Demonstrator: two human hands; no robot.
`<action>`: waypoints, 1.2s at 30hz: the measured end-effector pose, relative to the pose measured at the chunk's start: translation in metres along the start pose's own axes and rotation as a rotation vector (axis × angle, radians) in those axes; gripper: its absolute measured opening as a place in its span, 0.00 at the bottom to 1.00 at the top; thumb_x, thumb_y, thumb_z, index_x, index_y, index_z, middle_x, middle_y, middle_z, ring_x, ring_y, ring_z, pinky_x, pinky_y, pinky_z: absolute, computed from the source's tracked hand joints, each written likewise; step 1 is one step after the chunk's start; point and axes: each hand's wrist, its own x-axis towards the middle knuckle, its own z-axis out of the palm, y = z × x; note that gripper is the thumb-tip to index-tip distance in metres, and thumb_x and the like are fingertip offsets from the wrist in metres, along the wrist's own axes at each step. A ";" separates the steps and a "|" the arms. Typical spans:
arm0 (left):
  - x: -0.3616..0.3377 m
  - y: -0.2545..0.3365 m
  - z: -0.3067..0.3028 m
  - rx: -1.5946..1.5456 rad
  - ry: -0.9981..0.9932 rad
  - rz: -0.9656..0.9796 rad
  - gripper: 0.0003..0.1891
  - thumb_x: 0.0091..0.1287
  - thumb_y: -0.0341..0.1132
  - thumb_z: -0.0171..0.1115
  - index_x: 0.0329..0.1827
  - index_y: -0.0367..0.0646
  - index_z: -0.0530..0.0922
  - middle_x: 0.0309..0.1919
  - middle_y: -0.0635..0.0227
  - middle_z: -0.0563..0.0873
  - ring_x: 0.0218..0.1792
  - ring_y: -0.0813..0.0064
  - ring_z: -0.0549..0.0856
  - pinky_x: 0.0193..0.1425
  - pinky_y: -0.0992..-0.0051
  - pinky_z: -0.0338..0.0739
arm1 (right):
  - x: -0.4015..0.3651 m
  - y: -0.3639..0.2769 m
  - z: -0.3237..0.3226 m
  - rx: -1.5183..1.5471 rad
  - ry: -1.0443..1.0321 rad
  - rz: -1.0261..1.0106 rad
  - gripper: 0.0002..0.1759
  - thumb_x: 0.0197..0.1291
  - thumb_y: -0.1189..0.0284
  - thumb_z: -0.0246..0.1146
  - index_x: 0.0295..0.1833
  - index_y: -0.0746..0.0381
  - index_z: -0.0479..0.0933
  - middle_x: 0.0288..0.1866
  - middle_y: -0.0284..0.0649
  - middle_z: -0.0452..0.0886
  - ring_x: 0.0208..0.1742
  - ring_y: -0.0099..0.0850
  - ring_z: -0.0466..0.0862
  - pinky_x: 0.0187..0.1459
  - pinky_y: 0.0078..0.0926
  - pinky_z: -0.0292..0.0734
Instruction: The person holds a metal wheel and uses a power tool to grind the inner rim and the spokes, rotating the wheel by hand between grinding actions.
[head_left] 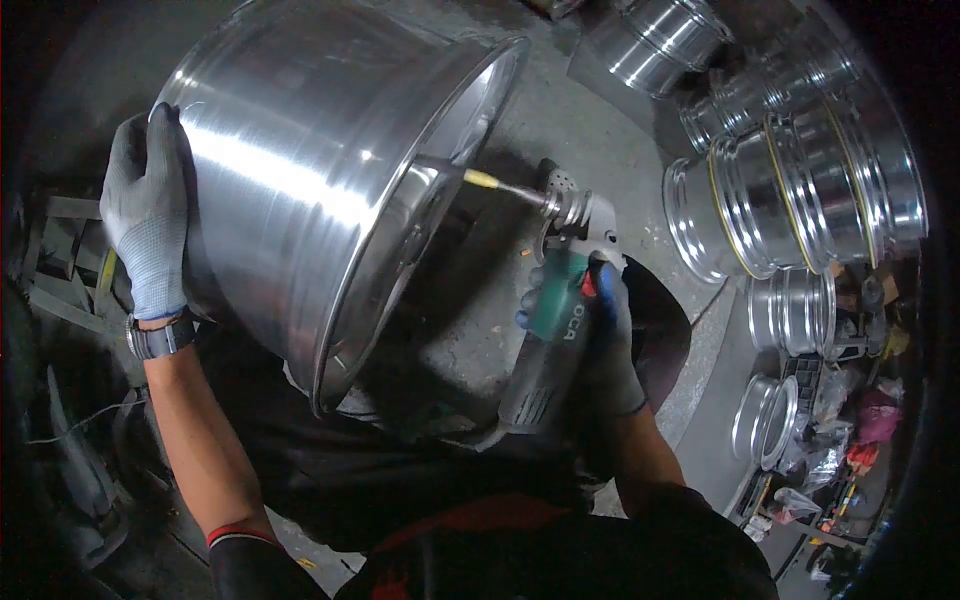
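A large shiny metal wheel rim [270, 170] lies tilted in front of me, its open side facing right. My left hand [148, 190], in a grey glove, holds the wheel rim at its left edge. In my gloved right hand [612, 320] is a green and black angle grinder [556, 310], gripped around the body near a red switch. A long thin shaft [505, 189] with a yellow band extends from the grinder's head. Its far end reaches into the wheel rim's opening, against or close to the inner edge.
Several polished wheel rims [790, 190] are stacked on the right, with another rim [765, 422] below them. Further rims [672, 42] stand at the back. Plastic bags and small items [825, 460] clutter the lower right. A metal frame [75, 260] is at the left.
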 end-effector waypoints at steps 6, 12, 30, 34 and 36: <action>0.002 -0.003 0.003 0.035 0.077 0.043 0.23 0.79 0.55 0.56 0.62 0.47 0.84 0.55 0.60 0.91 0.56 0.59 0.89 0.63 0.67 0.78 | -0.003 0.005 0.001 0.188 -0.073 0.110 0.34 0.78 0.47 0.54 0.71 0.65 0.71 0.53 0.47 0.85 0.45 0.39 0.90 0.50 0.44 0.90; 0.002 -0.003 -0.001 -0.021 -0.012 -0.003 0.29 0.78 0.58 0.58 0.66 0.42 0.82 0.61 0.55 0.88 0.62 0.60 0.86 0.67 0.66 0.75 | -0.002 -0.012 0.023 -0.004 0.065 -0.009 0.41 0.75 0.38 0.51 0.71 0.64 0.73 0.54 0.46 0.84 0.49 0.39 0.88 0.55 0.45 0.86; -0.002 -0.011 -0.001 -0.002 -0.016 0.005 0.24 0.80 0.53 0.56 0.63 0.42 0.83 0.51 0.56 0.89 0.51 0.69 0.86 0.60 0.69 0.76 | -0.005 0.018 -0.007 0.177 -0.158 0.155 0.45 0.72 0.36 0.54 0.74 0.65 0.69 0.59 0.48 0.83 0.54 0.43 0.88 0.59 0.49 0.85; -0.007 -0.013 -0.001 -0.041 0.026 0.011 0.23 0.81 0.51 0.56 0.63 0.42 0.83 0.50 0.58 0.90 0.50 0.70 0.86 0.59 0.69 0.77 | -0.001 0.011 0.000 0.141 -0.152 0.035 0.44 0.73 0.37 0.53 0.74 0.66 0.68 0.58 0.49 0.83 0.54 0.43 0.88 0.59 0.50 0.85; -0.009 -0.013 -0.002 -0.033 0.036 0.016 0.22 0.81 0.50 0.56 0.63 0.41 0.83 0.50 0.59 0.90 0.50 0.70 0.86 0.59 0.69 0.77 | -0.002 0.013 0.001 0.109 -0.148 -0.020 0.44 0.73 0.38 0.53 0.74 0.66 0.68 0.58 0.50 0.84 0.54 0.43 0.88 0.60 0.49 0.85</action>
